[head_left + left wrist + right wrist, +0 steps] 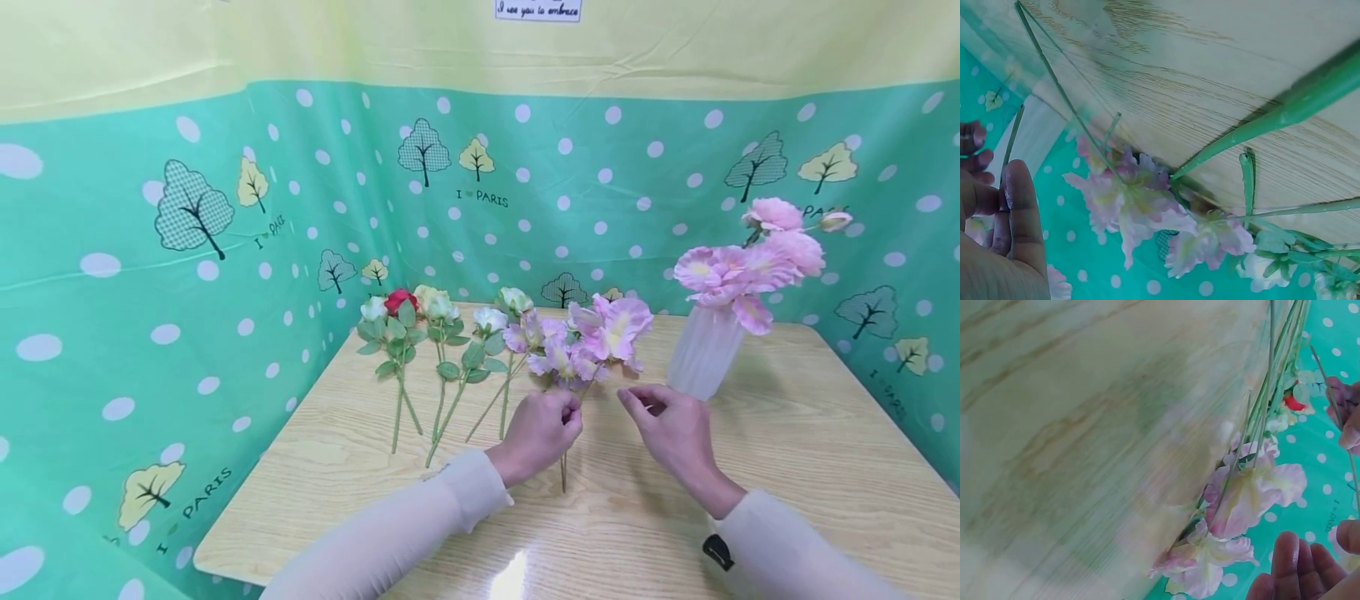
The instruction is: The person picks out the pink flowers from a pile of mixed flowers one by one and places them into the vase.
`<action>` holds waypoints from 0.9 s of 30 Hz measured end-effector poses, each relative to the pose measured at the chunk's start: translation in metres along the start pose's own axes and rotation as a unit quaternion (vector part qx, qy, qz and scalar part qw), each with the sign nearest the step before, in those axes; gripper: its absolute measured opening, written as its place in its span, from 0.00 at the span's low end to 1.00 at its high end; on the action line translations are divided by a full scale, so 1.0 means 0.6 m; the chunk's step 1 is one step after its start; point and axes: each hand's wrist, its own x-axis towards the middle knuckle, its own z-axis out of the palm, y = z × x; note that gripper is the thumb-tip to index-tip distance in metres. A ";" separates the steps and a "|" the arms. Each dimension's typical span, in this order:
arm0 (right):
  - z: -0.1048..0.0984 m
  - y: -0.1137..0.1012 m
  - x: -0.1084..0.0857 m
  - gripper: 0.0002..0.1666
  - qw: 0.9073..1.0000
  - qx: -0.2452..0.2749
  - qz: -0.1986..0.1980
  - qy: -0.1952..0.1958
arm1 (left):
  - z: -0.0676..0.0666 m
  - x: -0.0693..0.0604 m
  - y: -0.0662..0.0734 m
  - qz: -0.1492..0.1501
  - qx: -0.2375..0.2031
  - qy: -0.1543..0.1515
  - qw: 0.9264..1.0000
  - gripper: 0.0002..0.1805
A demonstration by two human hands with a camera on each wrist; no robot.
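L hand point(536, 432) pinches a pink flower point(618, 329) by its stem point(1334, 400) above the surface point(795, 467), prob. so it isn't crushed; R hand point(678, 429) relaxed, nothing held, nr frosted vase point(703, 358).

A gap separates the left fingers point(572, 421) from the right fingers point(664, 395), pink flowers point(618, 327) blocking its far end.

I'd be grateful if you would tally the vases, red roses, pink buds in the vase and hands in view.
Vase: 1
Red rose: 1
Pink bud: 1
Hands: 2, the left hand pinching a stem and the right hand
Total: 5
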 end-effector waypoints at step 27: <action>0.014 -0.029 0.015 0.13 0.989 0.128 0.079 -0.018 | 0.013 -0.005 -0.003 0.063 0.066 -0.027 0.995 0.06</action>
